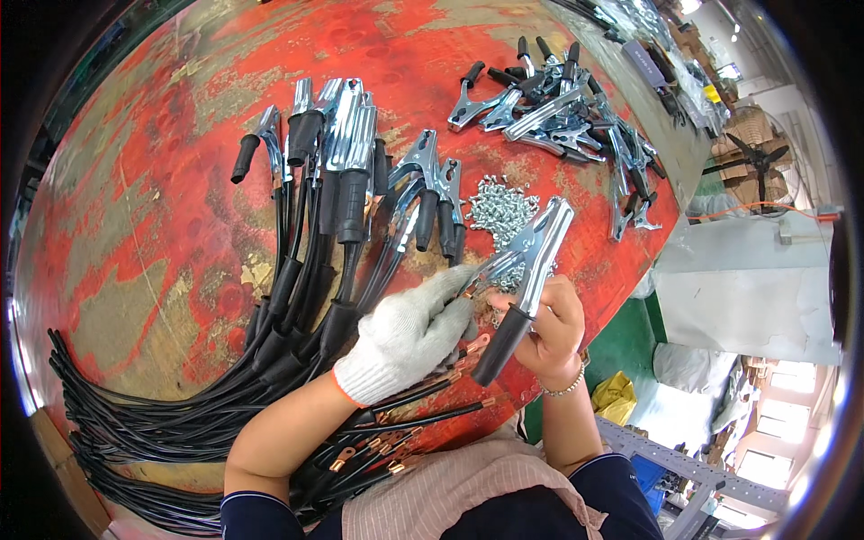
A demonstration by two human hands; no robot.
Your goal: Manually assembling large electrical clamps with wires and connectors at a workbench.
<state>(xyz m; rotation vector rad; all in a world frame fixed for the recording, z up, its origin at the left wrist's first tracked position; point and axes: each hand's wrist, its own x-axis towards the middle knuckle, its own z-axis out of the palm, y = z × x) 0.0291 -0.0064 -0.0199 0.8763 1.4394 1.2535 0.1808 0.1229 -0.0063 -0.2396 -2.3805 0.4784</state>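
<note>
My left hand (414, 324), in a white knit glove, is closed on a silver battery clamp (549, 247) with a black handle grip. The clamp's jaws point up and away from me. A copper cable lug shows at the clamp by the gloved fingertips. My bare right hand (551, 335), a bracelet at its wrist, is curled behind the clamp's black grip. Its fingertips are pinched near the lug, and whatever they hold is too small or hidden to make out. Just beyond the clamp lies a pile of small silver screws (504, 211).
Clamps joined to black cables (180, 409) lie to the left on the red, worn table (207, 108). More loose clamps (567, 103) are heaped at the far right. Copper-ended cables (423, 409) lie close to my body. A fan (756, 157) stands beyond the table's right edge.
</note>
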